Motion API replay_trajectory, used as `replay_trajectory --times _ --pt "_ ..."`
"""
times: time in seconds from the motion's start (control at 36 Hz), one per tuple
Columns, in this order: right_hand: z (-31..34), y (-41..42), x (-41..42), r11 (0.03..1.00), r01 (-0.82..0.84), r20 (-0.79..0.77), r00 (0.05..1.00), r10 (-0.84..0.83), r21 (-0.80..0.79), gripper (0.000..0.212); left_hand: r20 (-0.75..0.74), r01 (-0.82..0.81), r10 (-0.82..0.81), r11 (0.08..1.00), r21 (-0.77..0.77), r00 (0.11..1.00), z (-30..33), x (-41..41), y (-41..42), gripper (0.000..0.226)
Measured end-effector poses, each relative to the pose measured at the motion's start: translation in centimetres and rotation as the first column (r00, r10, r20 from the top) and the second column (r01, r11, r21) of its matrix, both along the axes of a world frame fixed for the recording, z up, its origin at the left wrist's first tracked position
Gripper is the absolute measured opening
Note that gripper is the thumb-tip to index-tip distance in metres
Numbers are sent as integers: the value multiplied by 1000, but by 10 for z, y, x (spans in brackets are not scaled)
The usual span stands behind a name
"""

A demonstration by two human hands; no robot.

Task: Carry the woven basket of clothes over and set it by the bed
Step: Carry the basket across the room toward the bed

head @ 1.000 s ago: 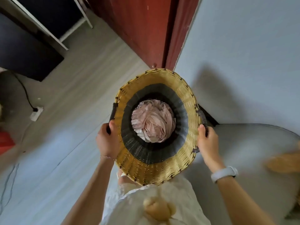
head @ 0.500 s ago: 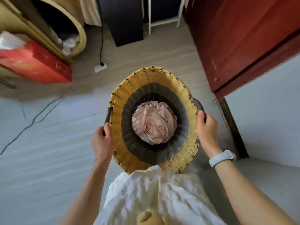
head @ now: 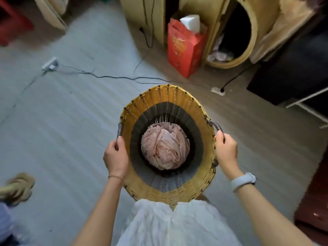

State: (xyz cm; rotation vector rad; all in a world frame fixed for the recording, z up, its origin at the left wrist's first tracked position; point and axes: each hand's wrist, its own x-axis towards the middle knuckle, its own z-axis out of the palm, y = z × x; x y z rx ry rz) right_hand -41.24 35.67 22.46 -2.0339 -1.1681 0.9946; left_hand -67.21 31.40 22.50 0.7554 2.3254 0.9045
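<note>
A person carries a woven basket (head: 166,190) through a room, held out in front of the body above the floor (head: 62,130), the view having swung since half a second ago: the dark red door and pale wall that stood to the right of the right hand are gone, and the red bag (head: 184,48) that was far off to the upper left now stands ahead, beyond the basket. The grip is unchanged. The left hand (head: 116,157) is closed round the dark handle on the basket's left rim; the right hand (head: 226,151) is closed round the handle on the right rim. Between the hands, deep in the basket, lies a crumpled bundle of pink cloth (head: 165,146). The red bag holds something white, sticking out of its top. Beside it a rounded tan tub (head: 252,29) lies open, with pale cloth inside. A power strip (head: 49,64) and its cable (head: 115,78) trail across the floor ahead of the left hand. A sandal (head: 19,187) sits left of the left forearm.
</note>
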Motion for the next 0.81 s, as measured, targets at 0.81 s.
replay_trajectory --times 0.81 --pt "-6 246 -478 527 -848 120 529 840 48 37 127 -911 915 397 -111 383 -22 -289 38 40"
